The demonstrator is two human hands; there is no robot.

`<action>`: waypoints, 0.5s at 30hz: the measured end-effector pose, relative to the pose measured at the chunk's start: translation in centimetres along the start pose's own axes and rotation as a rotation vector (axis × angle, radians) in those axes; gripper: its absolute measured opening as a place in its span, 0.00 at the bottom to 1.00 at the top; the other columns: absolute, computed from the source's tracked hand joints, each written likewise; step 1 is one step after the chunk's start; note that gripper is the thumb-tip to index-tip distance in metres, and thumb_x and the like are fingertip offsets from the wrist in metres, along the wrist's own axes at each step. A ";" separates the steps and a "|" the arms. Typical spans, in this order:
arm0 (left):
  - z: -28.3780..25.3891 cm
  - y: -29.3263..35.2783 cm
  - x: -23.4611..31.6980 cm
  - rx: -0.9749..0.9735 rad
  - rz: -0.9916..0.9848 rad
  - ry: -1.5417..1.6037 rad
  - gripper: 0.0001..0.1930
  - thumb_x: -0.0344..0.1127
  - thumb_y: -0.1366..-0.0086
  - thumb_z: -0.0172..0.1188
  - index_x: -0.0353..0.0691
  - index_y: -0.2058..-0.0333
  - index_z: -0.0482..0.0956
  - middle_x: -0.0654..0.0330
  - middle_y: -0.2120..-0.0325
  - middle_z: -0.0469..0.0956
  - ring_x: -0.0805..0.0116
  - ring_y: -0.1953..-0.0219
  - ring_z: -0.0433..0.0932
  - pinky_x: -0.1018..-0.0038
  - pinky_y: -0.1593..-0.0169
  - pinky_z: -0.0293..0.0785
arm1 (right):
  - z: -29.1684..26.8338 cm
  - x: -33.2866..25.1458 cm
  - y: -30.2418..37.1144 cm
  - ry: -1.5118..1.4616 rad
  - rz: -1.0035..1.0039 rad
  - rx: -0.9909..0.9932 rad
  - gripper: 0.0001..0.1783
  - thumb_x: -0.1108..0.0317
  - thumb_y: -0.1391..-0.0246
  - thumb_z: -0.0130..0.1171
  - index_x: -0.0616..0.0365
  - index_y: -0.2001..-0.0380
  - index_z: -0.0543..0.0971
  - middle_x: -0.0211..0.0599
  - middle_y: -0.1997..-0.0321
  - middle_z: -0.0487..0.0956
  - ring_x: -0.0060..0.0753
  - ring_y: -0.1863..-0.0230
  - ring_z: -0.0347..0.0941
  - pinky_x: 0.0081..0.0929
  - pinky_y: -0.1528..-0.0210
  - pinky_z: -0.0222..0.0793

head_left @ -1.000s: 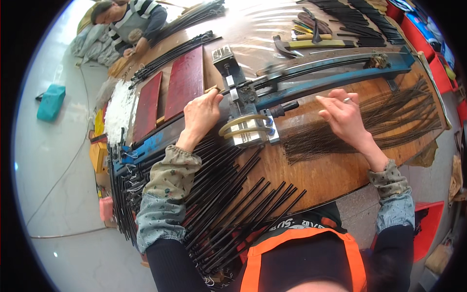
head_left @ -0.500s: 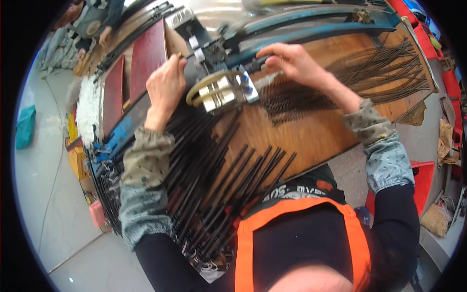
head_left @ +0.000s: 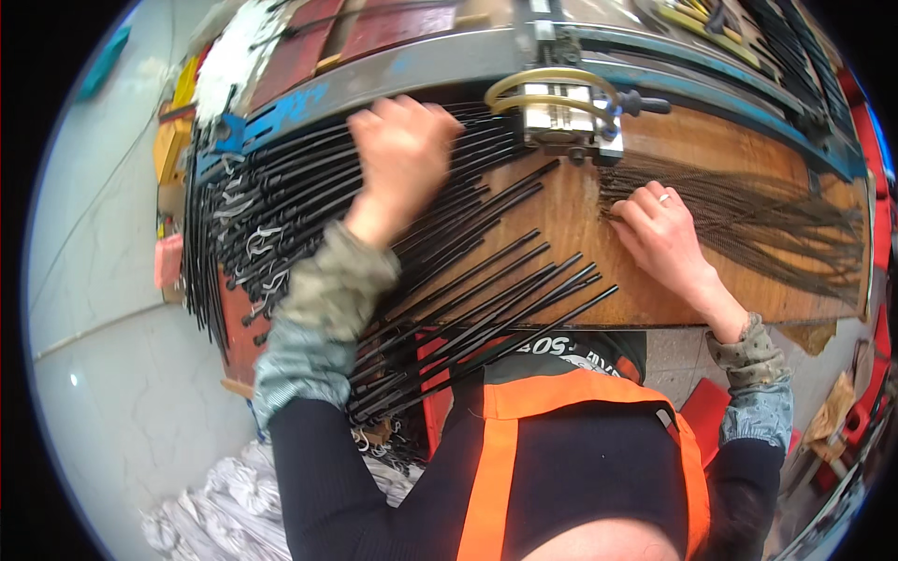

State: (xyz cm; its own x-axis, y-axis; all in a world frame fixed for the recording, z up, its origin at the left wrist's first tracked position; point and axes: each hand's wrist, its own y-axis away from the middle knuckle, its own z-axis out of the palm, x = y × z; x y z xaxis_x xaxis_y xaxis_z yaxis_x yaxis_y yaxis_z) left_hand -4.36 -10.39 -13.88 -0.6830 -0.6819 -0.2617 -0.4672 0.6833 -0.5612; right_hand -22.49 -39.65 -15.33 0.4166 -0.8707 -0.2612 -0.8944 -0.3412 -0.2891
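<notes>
My left hand [head_left: 398,154] is blurred, its fingers curled over a bed of long black rods [head_left: 281,173]; whether it grips one is hidden. On the right, my right hand [head_left: 659,229] has its fingertips pinched together at the near-left ends of a bundle of thin brown strands [head_left: 758,210]. Between and beyond the hands sits a metal clamp-like head [head_left: 561,122] with a yellowish hose [head_left: 552,75] looped over it and a black handle [head_left: 645,102] at its right. Neither hand touches this head.
A blue-and-grey rail [head_left: 374,70] crosses the wooden tabletop [head_left: 561,220] behind the hands. More black rods [head_left: 524,299] jut over the near edge. Dark red boards [head_left: 393,28] lie beyond the rail. Pale cloth bundles [head_left: 224,500] are on the floor at lower left.
Both hands have come away from the machine head, the left over the black rods, the right down to the brown strands. The view has shifted, so the machine appears farther right.
</notes>
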 end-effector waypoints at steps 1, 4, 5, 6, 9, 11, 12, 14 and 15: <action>-2.1 1.9 2.6 -0.106 -0.022 0.203 0.08 0.43 0.46 0.64 0.53 0.80 0.77 0.65 0.78 0.70 0.62 0.72 0.69 0.61 0.66 0.58 | 0.2 -0.1 -1.0 -0.064 -0.004 0.025 0.05 0.72 0.49 0.63 0.59 0.68 0.77 0.37 0.70 0.75 0.43 0.65 0.72 0.36 0.62 0.68; -3.2 4.3 8.0 -0.439 -0.244 0.200 0.12 0.48 0.45 0.65 0.47 0.77 0.80 0.61 0.69 0.71 0.62 0.59 0.68 0.61 0.59 0.59 | 0.2 0.6 -2.6 -0.210 0.085 -0.076 0.04 0.72 0.44 0.60 0.61 0.67 0.76 0.42 0.70 0.76 0.49 0.68 0.72 0.34 0.65 0.69; -3.0 4.4 8.4 -0.453 -0.277 0.171 0.14 0.50 0.44 0.64 0.46 0.76 0.81 0.60 0.68 0.72 0.62 0.59 0.68 0.60 0.59 0.59 | -0.3 0.6 -3.4 -0.289 0.116 -0.090 0.05 0.71 0.42 0.59 0.62 0.66 0.76 0.41 0.72 0.75 0.45 0.70 0.72 0.32 0.67 0.68; -3.1 4.3 8.7 -0.537 -0.345 0.186 0.14 0.50 0.42 0.63 0.45 0.73 0.81 0.59 0.66 0.73 0.61 0.58 0.68 0.60 0.57 0.59 | -0.5 0.9 -3.9 -0.364 0.151 -0.108 0.06 0.70 0.40 0.58 0.63 0.65 0.76 0.39 0.74 0.75 0.41 0.73 0.72 0.30 0.69 0.67; -2.6 4.7 10.4 -0.598 -0.500 0.398 0.18 0.49 0.35 0.57 0.38 0.61 0.77 0.56 0.60 0.72 0.58 0.54 0.67 0.57 0.53 0.60 | 0.7 4.1 -2.8 -0.479 0.332 -0.096 0.11 0.64 0.37 0.59 0.63 0.66 0.78 0.25 0.80 0.69 0.17 0.76 0.65 0.21 0.74 0.60; -3.9 5.1 10.9 -0.361 -0.567 0.573 0.15 0.46 0.33 0.56 0.38 0.62 0.74 0.54 0.64 0.75 0.54 0.59 0.76 0.57 0.59 0.71 | 0.3 3.5 -3.4 -0.593 0.487 -0.165 0.14 0.60 0.36 0.60 0.61 0.68 0.79 0.18 0.80 0.68 0.10 0.78 0.61 0.16 0.78 0.54; -4.4 5.0 10.8 -0.314 -0.581 0.705 0.14 0.45 0.33 0.55 0.39 0.62 0.73 0.53 0.66 0.77 0.53 0.62 0.79 0.58 0.62 0.75 | 0.3 3.1 -3.7 -0.596 0.469 -0.165 0.14 0.60 0.36 0.60 0.61 0.68 0.79 0.18 0.80 0.68 0.10 0.78 0.61 0.16 0.78 0.54; -5.2 4.5 11.0 -0.380 -0.483 0.635 0.12 0.44 0.32 0.54 0.40 0.63 0.73 0.52 0.70 0.80 0.50 0.66 0.83 0.58 0.65 0.79 | 0.3 2.9 -4.1 -0.722 0.471 -0.227 0.15 0.58 0.36 0.59 0.60 0.68 0.79 0.19 0.79 0.69 0.11 0.77 0.61 0.15 0.76 0.54; -5.7 4.4 11.1 -0.376 -0.477 0.620 0.10 0.42 0.32 0.54 0.42 0.62 0.75 0.51 0.71 0.81 0.50 0.64 0.83 0.58 0.64 0.80 | 0.4 2.9 -4.0 -0.725 0.456 -0.226 0.15 0.58 0.36 0.59 0.60 0.68 0.79 0.19 0.79 0.69 0.11 0.77 0.61 0.15 0.76 0.54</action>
State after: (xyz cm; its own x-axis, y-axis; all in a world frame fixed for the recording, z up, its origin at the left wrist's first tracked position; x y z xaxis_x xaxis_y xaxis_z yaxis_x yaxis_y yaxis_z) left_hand -17.21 -13.50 -14.72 -0.4981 -0.7272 0.4723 -0.8617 0.4759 -0.1760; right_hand -17.64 -40.68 -15.27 -0.0567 -0.5268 -0.8481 -0.9775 -0.1437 0.1547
